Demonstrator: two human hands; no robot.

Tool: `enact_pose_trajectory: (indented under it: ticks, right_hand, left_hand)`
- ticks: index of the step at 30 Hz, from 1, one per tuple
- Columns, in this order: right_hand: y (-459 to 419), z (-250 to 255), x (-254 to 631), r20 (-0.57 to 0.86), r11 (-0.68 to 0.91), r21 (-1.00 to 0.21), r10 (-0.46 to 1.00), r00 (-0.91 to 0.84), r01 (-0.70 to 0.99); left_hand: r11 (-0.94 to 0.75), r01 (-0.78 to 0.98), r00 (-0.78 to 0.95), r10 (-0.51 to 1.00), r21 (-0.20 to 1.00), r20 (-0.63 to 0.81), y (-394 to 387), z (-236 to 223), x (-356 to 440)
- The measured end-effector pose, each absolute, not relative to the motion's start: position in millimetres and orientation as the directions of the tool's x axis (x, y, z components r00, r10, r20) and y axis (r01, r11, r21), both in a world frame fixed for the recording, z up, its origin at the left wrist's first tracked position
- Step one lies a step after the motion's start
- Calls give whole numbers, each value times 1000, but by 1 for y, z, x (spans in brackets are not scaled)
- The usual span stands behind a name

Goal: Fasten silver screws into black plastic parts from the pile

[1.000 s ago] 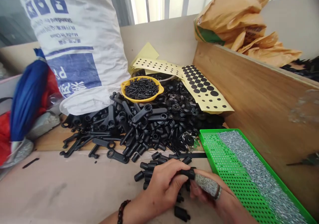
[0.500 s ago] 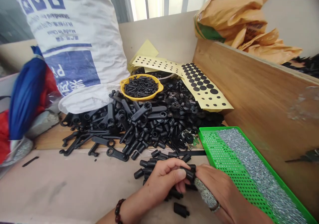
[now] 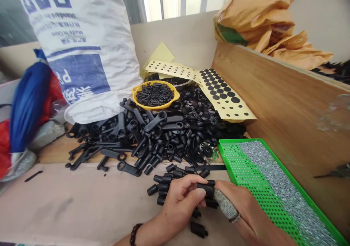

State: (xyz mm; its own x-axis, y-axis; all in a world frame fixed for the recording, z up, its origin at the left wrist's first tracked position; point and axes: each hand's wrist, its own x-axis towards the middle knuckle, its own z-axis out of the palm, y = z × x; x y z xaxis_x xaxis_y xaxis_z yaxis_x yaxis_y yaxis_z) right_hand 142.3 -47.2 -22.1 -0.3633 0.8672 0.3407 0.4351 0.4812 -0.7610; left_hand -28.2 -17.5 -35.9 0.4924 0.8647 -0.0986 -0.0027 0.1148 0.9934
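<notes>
Between thumb and fingers, my left hand [image 3: 184,198] pinches a short black plastic cylinder [image 3: 205,190]. My right hand [image 3: 239,204] is closed at the cylinder's right end, touching it; a speckled grey wrap with a dark band covers one of its digits. The right fingertips are partly hidden, so anything small in them cannot be made out. Around and below the hands lie several similar black cylinders, among them a loose one [image 3: 198,230] near the front.
Behind the hands spreads a heap of black plastic arms [image 3: 155,122] and caps. A yellow basket [image 3: 176,96] holds black screws. To the right lies a green perforated tray [image 3: 237,166] with small metal pieces, beside a wooden partition [image 3: 284,104]. A white sack [image 3: 115,31] stands back left.
Both hands stay together on the black cylinder. My left hand and forearm have shifted slightly right, and the right hand's grip has turned a little.
</notes>
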Motion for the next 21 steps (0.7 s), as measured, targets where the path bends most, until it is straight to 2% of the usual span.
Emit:
enact_pose_trajectory:
  ticks: [3,8,11,13,15,17,19,21]
  right_hand:
    - [-49,-24,141,399,503,-708,864,-306,495]
    - [-57,-43,143,144,218,-887,968,-205,406]
    - [-58,-46,141,88,148,-920,980,-178,364]
    - [-56,-41,139,98,173,-918,971,-219,357]
    - [-54,-34,136,135,237,-890,953,-272,389]
    - [-52,-31,134,203,324,-821,935,-290,470]
    - [-51,-30,135,304,408,-716,913,-272,567]
    - [-50,-32,137,400,473,-615,877,-268,630]
  left_hand:
    - [17,58,478,877,998,-43,-21,-37,-29]
    - [-273,154,486,858,949,168,-25,-35,-32]
    - [-344,117,489,836,932,248,-24,-34,-32]
    - [-231,79,459,872,970,170,-22,-34,-30]
    - [8,-1,429,903,1000,-7,-19,-36,-28]
    - [235,-113,425,889,965,-167,-17,-38,-25]
    - [353,-201,431,870,914,-241,-16,-40,-23]
    - [402,-254,428,862,880,-270,-15,-39,-22]
